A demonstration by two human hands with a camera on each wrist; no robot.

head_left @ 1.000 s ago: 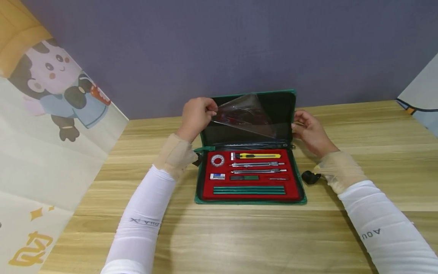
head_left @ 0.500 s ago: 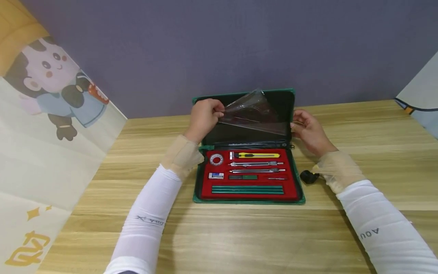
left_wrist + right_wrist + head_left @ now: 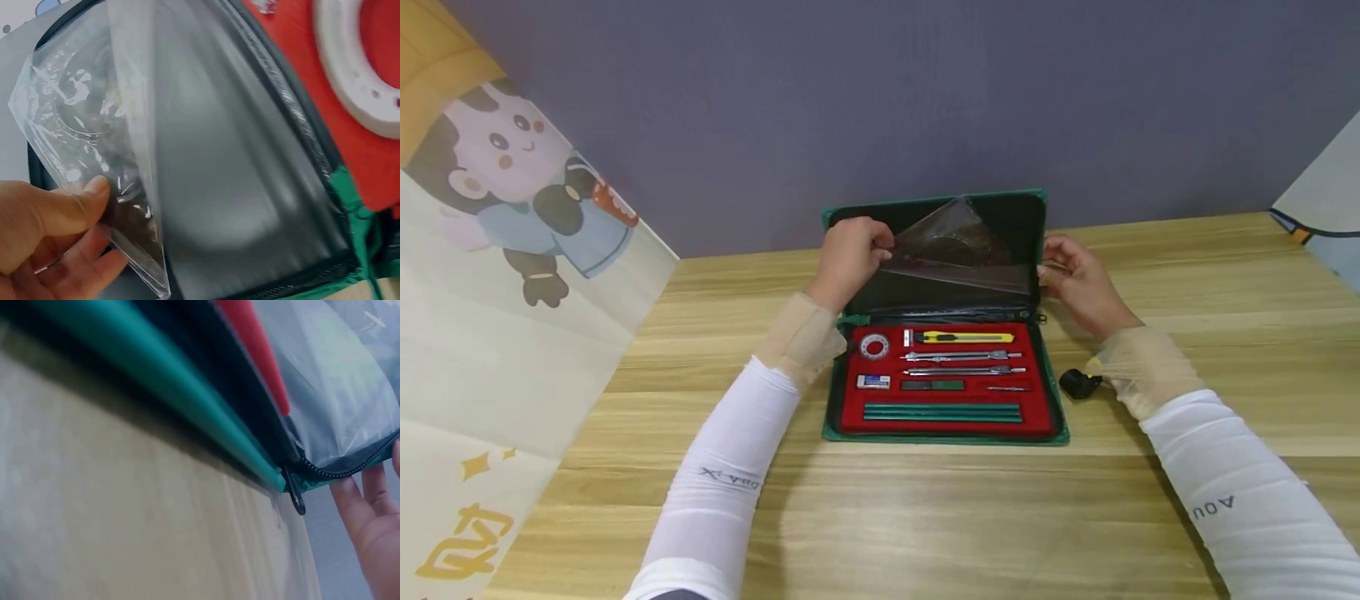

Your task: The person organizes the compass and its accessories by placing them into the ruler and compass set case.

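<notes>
A green zip case (image 3: 946,442) lies unfolded, its black-lined lid (image 3: 917,302) standing up at the back. My left hand (image 3: 852,258) pinches the left corner of a clear, triangular set square in thin plastic film (image 3: 81,87) between thumb and fingers. A curved outline shows through the film, and the piece leans across the lid. My right hand (image 3: 1086,285) grips the lid's right edge, thumb at the front and fingers behind (image 3: 351,503). In the red tray (image 3: 1041,408) sit a round template (image 3: 873,347), a yellow cutter (image 3: 967,337), compasses (image 3: 961,356) and green pencils (image 3: 942,412).
An eraser (image 3: 873,382), a green lead box (image 3: 932,385) and a small sharpener (image 3: 908,337) also fill tray slots. A black zip pull (image 3: 295,494) hangs at the case's right hinge. Behind the wooden table (image 3: 925,517) rises a grey-blue panel (image 3: 925,100).
My left hand has shifted right with the set square, whose right part now overlaps more of the lid's right side. My right hand stays at the lid's edge.
</notes>
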